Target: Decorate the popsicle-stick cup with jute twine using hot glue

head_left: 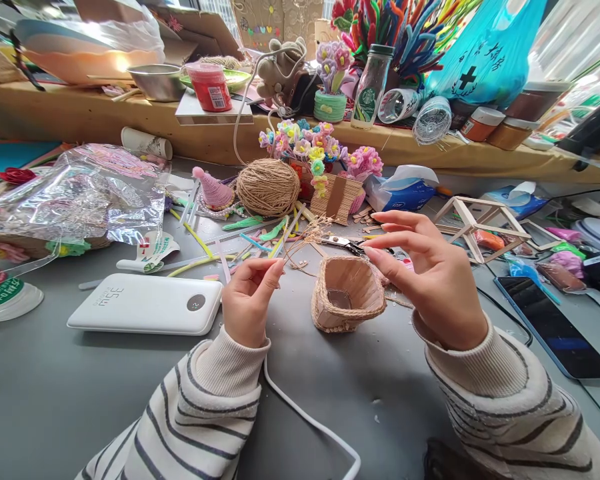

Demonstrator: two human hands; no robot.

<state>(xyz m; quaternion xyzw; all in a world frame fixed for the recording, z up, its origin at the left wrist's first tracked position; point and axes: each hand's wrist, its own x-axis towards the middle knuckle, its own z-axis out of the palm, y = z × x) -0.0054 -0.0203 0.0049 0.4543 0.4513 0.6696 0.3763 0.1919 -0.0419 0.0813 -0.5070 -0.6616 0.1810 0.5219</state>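
My left hand [250, 301] pinches the thin stems of a dried flower sprig [311, 233] between thumb and forefinger. The sprig's fine tan heads lean up and to the right. A small wooden-slat basket [324, 303], trimmed with twine around its rim, stands on the table between my hands, its open top tilted toward me. To the right of the basket, my right hand [433, 283] is raised with its fingers apart and holds nothing. Behind the basket lie scissors [343, 241], partly hidden by the basket and my right fingers.
A white power bank [147, 303] lies left, with a white cable [310, 413] running near my left wrist. Behind are a twine ball [269, 187], colourful flowers [313, 143] and scattered strips. At right are a wooden stick frame [480, 230] and a phone [555, 327].
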